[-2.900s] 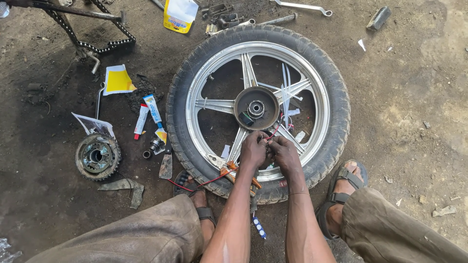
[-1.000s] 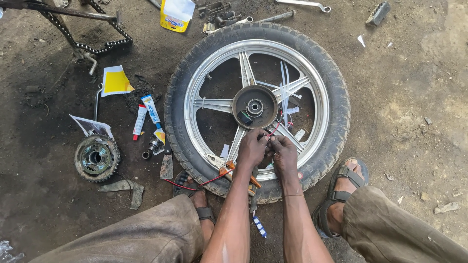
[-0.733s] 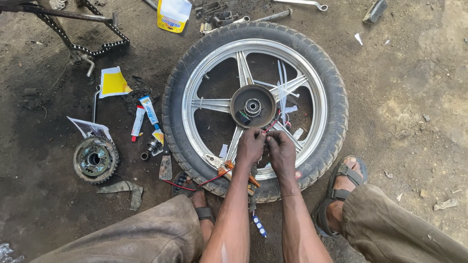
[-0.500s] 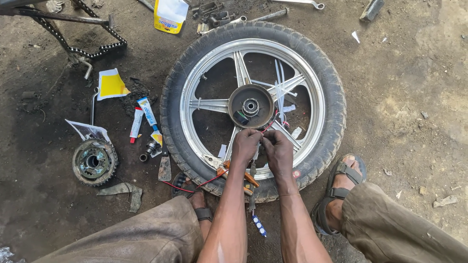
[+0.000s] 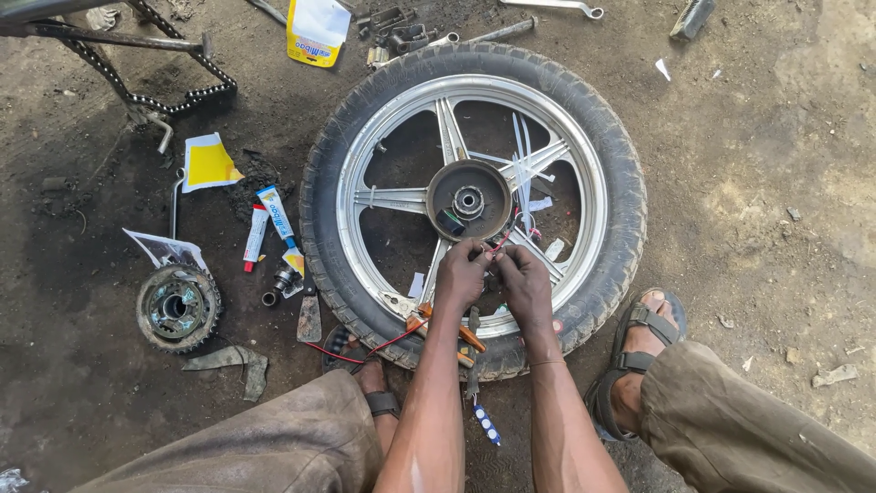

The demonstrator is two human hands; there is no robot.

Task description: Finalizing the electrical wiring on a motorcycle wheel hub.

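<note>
A motorcycle wheel (image 5: 474, 196) with silver alloy spokes and a black tyre lies flat on oily ground, its dark hub (image 5: 468, 201) at centre. Both forearms reach forward between the knees. The left hand (image 5: 461, 274) and right hand (image 5: 524, 278) pinch thin red wires (image 5: 502, 241) just below the hub, fingers curled tight. Since earlier, the hands have barely shifted.

Both forearms are stretched forward from the bottom edge, bare and nearly parallel, converging toward the hands. The left hand (image 5: 461, 277) is held knuckles up, fingers curled inward and pinched at the tips. The right hand (image 5: 525, 281) is set just beside it, likewise curled, fingertips brought against those of the left. Wrists are kept straight. Knees are bent outward on either side, feet planted in sandals.
</note>
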